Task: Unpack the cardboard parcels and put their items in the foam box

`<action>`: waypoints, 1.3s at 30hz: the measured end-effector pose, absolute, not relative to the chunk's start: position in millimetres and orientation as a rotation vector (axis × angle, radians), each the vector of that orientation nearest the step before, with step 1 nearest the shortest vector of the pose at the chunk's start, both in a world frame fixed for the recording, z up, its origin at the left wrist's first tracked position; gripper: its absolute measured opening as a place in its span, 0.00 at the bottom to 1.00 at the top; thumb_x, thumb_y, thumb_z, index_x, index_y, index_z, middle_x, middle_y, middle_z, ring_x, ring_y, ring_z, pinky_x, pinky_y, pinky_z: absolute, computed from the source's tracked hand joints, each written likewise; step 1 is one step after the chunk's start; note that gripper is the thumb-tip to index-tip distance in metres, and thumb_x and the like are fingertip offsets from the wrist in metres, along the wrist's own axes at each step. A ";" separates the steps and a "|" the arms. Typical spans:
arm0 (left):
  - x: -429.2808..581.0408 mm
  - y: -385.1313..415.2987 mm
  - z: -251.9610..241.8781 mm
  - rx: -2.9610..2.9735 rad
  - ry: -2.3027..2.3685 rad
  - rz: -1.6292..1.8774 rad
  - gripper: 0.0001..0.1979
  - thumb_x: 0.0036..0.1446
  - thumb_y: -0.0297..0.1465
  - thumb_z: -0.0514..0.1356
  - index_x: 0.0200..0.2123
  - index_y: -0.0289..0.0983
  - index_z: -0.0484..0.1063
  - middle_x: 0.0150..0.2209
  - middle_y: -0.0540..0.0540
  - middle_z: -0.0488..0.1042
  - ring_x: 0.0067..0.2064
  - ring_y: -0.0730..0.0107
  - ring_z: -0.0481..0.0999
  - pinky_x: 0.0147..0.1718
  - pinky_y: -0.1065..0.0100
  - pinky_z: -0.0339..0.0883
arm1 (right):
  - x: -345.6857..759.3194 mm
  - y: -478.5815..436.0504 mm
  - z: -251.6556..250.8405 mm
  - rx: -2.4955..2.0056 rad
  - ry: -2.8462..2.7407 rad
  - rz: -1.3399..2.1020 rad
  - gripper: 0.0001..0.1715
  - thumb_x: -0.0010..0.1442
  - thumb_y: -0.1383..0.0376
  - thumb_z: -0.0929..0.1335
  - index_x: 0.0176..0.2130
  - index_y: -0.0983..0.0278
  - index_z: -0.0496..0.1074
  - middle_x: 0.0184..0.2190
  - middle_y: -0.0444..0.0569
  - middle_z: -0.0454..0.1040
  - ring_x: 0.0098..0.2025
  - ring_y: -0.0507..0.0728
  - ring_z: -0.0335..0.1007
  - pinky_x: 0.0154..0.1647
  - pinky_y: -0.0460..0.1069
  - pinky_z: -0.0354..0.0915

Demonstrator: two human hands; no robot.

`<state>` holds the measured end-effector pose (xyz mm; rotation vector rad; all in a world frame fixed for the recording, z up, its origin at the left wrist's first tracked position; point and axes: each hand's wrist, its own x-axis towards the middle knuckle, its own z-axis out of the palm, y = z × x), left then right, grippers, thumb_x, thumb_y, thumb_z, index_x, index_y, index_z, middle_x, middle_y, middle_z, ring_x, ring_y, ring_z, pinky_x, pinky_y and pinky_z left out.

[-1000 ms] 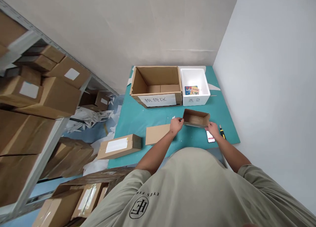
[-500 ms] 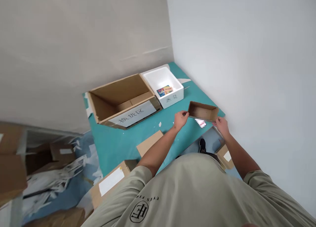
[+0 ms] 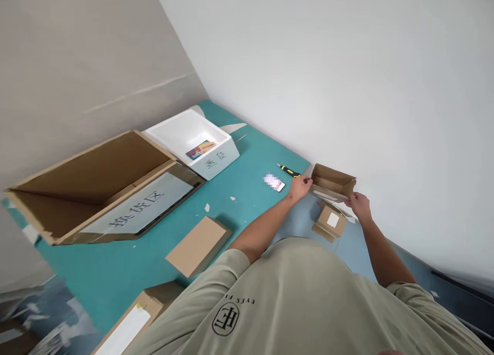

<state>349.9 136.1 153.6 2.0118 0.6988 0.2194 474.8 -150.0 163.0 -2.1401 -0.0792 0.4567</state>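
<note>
Between my hands is a small open cardboard box (image 3: 332, 180), its inside facing up and toward me, held just past the right edge of the teal table. My left hand (image 3: 300, 188) pinches its left end, and my right hand (image 3: 359, 206) grips the lower right corner. Close to my left hand on the table lie a yellow and black utility knife (image 3: 288, 171) and a phone (image 3: 275, 182) with a lit screen.
On the teal table (image 3: 150, 265) stand a big open carton (image 3: 144, 208) with a handwritten sign, a white foam box (image 3: 219, 157) holding a colourful packet (image 3: 200, 149), a closed brown box (image 3: 196, 244) and a labelled carton (image 3: 129, 326). Another labelled box (image 3: 330, 221) sits on the floor.
My view has turned right. Both hands have carried the small box rightward, from over the table to beyond its edge. The utility knife and the whole phone have come into sight.
</note>
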 end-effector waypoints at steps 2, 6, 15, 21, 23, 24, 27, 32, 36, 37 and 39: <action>368.0 110.6 151.0 2.037 0.644 0.180 0.13 0.75 0.35 0.66 0.50 0.36 0.91 0.46 0.38 0.90 0.51 0.54 0.89 0.56 0.60 0.78 | 479.0 -179.8 165.0 -2.177 -0.015 0.439 0.12 0.72 0.63 0.71 0.34 0.60 0.78 0.32 0.52 0.87 0.40 0.62 0.92 0.44 0.50 0.86; 396.2 66.8 145.3 2.047 0.562 0.127 0.13 0.75 0.35 0.65 0.50 0.37 0.91 0.46 0.39 0.91 0.50 0.55 0.89 0.56 0.61 0.79 | 487.5 -226.7 168.8 -2.221 0.077 0.428 0.13 0.73 0.64 0.70 0.34 0.60 0.78 0.34 0.53 0.88 0.40 0.62 0.92 0.43 0.49 0.84; 437.5 16.7 138.9 2.068 0.542 0.034 0.14 0.76 0.37 0.65 0.53 0.37 0.90 0.48 0.39 0.91 0.52 0.56 0.89 0.57 0.62 0.80 | 503.7 -281.0 163.8 -2.358 0.138 0.396 0.23 0.77 0.57 0.69 0.60 0.68 0.84 0.40 0.57 0.90 0.42 0.62 0.92 0.50 0.50 0.81; 444.7 6.3 129.1 2.101 0.653 0.016 0.19 0.75 0.41 0.69 0.59 0.35 0.86 0.52 0.37 0.89 0.55 0.54 0.89 0.62 0.61 0.78 | 505.5 -298.4 157.0 -2.391 0.160 0.390 0.37 0.77 0.49 0.70 0.74 0.68 0.75 0.49 0.58 0.91 0.45 0.61 0.91 0.55 0.53 0.80; 439.6 8.7 124.8 2.096 0.673 -0.015 0.19 0.74 0.40 0.69 0.59 0.36 0.86 0.53 0.38 0.89 0.55 0.55 0.89 0.62 0.62 0.77 | 505.8 -298.9 157.3 -2.366 0.166 0.420 0.38 0.77 0.49 0.71 0.74 0.68 0.74 0.50 0.59 0.90 0.43 0.60 0.91 0.53 0.52 0.80; 436.0 11.1 122.5 2.090 0.681 -0.029 0.18 0.74 0.40 0.69 0.60 0.36 0.86 0.53 0.38 0.89 0.55 0.55 0.89 0.62 0.63 0.77 | 506.3 -298.1 157.6 -2.354 0.164 0.429 0.38 0.77 0.49 0.71 0.74 0.68 0.74 0.52 0.59 0.90 0.43 0.60 0.91 0.52 0.52 0.80; 422.6 22.1 114.9 2.068 0.710 -0.052 0.18 0.74 0.40 0.68 0.59 0.37 0.86 0.53 0.38 0.90 0.58 0.55 0.88 0.63 0.63 0.75 | 509.5 -292.9 157.0 -2.336 0.140 0.444 0.38 0.77 0.49 0.71 0.74 0.68 0.74 0.54 0.60 0.89 0.41 0.59 0.90 0.50 0.52 0.80; 394.9 44.1 98.0 2.044 0.830 -0.055 0.18 0.73 0.41 0.68 0.57 0.35 0.87 0.55 0.34 0.89 0.61 0.50 0.87 0.64 0.60 0.74 | 519.2 -280.3 146.0 -2.339 0.035 0.474 0.36 0.76 0.50 0.72 0.72 0.67 0.75 0.52 0.59 0.90 0.41 0.58 0.90 0.48 0.51 0.82; 361.9 59.7 81.4 2.003 0.958 -0.057 0.18 0.72 0.40 0.69 0.56 0.36 0.88 0.55 0.33 0.89 0.61 0.49 0.87 0.63 0.59 0.75 | 526.8 -263.9 134.2 -2.323 -0.049 0.525 0.33 0.74 0.52 0.73 0.69 0.66 0.77 0.52 0.59 0.90 0.41 0.58 0.91 0.45 0.49 0.83; 351.2 63.7 77.4 1.984 0.991 -0.062 0.18 0.71 0.40 0.70 0.56 0.36 0.88 0.56 0.32 0.89 0.61 0.48 0.87 0.62 0.59 0.75 | 528.3 -257.9 131.8 -2.323 -0.069 0.538 0.33 0.74 0.52 0.74 0.69 0.66 0.77 0.52 0.59 0.90 0.40 0.58 0.91 0.44 0.49 0.84; 327.2 72.6 70.4 1.945 1.059 -0.061 0.18 0.72 0.41 0.70 0.57 0.37 0.88 0.57 0.32 0.89 0.61 0.49 0.87 0.61 0.61 0.76 | 530.6 -242.7 128.1 -2.315 -0.120 0.570 0.32 0.74 0.53 0.73 0.68 0.66 0.78 0.51 0.59 0.90 0.41 0.58 0.91 0.43 0.49 0.84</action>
